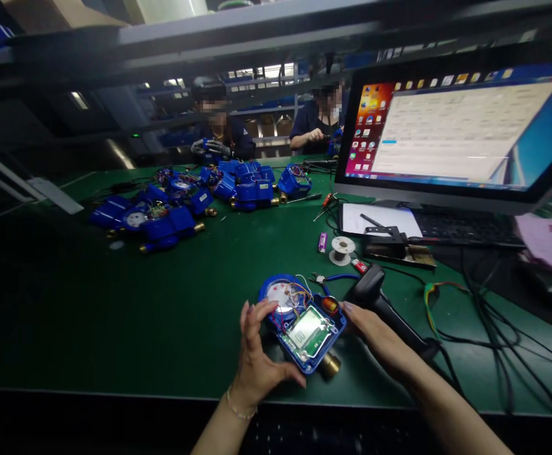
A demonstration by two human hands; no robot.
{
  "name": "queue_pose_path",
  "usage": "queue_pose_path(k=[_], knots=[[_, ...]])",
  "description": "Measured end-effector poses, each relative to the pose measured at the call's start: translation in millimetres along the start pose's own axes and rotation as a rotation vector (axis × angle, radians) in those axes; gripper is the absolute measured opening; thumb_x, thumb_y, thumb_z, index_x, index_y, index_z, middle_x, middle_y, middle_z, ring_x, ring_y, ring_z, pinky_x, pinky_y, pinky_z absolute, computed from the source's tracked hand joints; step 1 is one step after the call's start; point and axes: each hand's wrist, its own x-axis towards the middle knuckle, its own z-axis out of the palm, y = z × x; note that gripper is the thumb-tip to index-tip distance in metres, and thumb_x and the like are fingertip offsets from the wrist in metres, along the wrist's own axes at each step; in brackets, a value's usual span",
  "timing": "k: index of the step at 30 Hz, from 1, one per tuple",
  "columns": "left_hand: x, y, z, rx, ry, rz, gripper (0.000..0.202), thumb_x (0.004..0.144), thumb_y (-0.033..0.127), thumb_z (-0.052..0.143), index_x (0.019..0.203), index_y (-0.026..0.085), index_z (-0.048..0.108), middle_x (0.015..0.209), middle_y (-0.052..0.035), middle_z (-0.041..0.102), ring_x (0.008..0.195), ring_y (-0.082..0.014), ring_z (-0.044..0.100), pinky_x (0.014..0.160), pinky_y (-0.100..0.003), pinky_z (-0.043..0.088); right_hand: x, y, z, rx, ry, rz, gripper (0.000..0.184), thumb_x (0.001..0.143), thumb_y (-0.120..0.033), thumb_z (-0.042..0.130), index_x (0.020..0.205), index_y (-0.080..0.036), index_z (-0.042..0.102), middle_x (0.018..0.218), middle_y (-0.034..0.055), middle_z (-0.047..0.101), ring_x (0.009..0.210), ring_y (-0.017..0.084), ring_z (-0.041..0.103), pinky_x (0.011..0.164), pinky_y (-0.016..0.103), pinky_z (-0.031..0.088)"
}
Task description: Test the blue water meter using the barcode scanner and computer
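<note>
1. Water meter (303, 323) – blue, its cover off, circuit board and dial showing – lies on the green table (115, 316) near the front edge, a brass fitting at its 5 o'clock end.
2. Left hand (254, 354) sits at the meter's 8 o'clock, fingers spread and curled against the blue housing, thumb along its lower edge – bracing it, not lifting.
3. Right hand (375, 332) lies at the meter's 3 o'clock, fingertips touching the housing, hand loosely open.
4. Black barcode scanner (380, 300) rests just behind the right hand, at 1 o'clock from the meter.
5. More blue meters (186, 196) are heaped well away at 11 o'clock; a monitor (456, 133) stands at 2 o'clock.
</note>
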Motion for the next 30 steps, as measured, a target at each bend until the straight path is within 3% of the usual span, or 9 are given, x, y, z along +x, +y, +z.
queue_pose_path(k=[2,6,9,13,17,25,30], knots=[[-3.6,12.4,7.9,0.148,0.053,-0.038,0.118,0.053,0.063,0.067,0.137,0.013,0.002,0.117,-0.0204,0.05,0.113,-0.0322,0.045,0.102,-0.063,0.018,-8.2,-1.3,-4.6,-0.188,0.153,-0.13,0.042,0.085,-0.052,0.04,0.101,-0.018,0.058,0.099,0.0064,0.06,0.094,0.02,0.053,0.087,0.035,0.041],[-5.6,35.5,28.2,0.447,0.125,-0.097,0.108,0.061,0.068,0.057,0.137,0.01,0.008,0.119,-0.0207,0.048,0.117,-0.0327,0.041,0.102,-0.06,0.019,-18.2,1.2,-19.0,-0.622,0.595,-0.44,0.028,0.083,-0.042,0.047,0.095,-0.019,0.058,0.098,0.0065,0.057,0.094,0.019,0.053,0.085,0.033,0.041],[-4.1,40.7,38.7,0.544,0.153,-0.107,0.109,0.061,0.071,0.053,0.136,0.006,0.008,0.119,-0.0221,0.047,0.116,-0.0333,0.04,0.103,-0.058,0.018,-19.2,9.7,-32.3,-0.902,0.763,-0.506,0.029,0.083,-0.039,0.045,0.097,-0.016,0.057,0.097,0.0079,0.056,0.09,0.02,0.054,0.08,0.033,0.043],[-4.8,36.5,43.4,0.57,0.176,-0.067,0.107,0.063,0.072,0.046,0.136,0.004,0.009,0.12,-0.0239,0.045,0.116,-0.0327,0.04,0.104,-0.056,0.015,-17.3,27.7,-42.3,-1.22,0.725,-0.221,0.039,0.079,-0.04,0.051,0.108,-0.014,0.052,0.099,0.0105,0.055,0.083,0.024,0.055,0.069,0.035,0.046],[-5.8,33.6,43.8,0.546,0.183,-0.069,0.106,0.063,0.073,0.047,0.136,0.005,0.01,0.12,-0.024,0.044,0.117,-0.0331,0.038,0.104,-0.057,0.014,-17.4,40.5,-40.4,-1.343,0.629,0.016,0.053,0.078,-0.038,0.055,0.124,-0.015,0.039,0.096,0.009,0.054,0.081,0.025,0.056,0.068,0.034,0.046],[-2.8,33.4,45.7,0.623,0.193,-0.056,0.107,0.062,0.076,0.043,0.135,0.003,0.012,0.117,-0.0235,0.046,0.114,-0.0314,0.04,0.105,-0.056,0.011,-16.4,40.9,-34.8,-1.466,0.696,0.045,0.044,0.086,-0.034,0.046,0.123,-0.013,0.037,0.091,0.0083,0.054,0.077,0.023,0.055,0.064,0.031,0.043],[-4.0,27.9,48.3,0.718,0.165,-0.055,0.104,0.065,0.066,0.055,0.136,0.006,0.01,0.118,-0.0222,0.047,0.114,-0.0313,0.041,0.104,-0.06,0.007,-15.4,39.0,-41.5,-1.513,0.787,0.07,0.041,0.087,-0.032,0.043,0.121,-0.009,0.04,0.086,0.0103,0.053,0.074,0.025,0.054,0.061,0.033,0.042]])
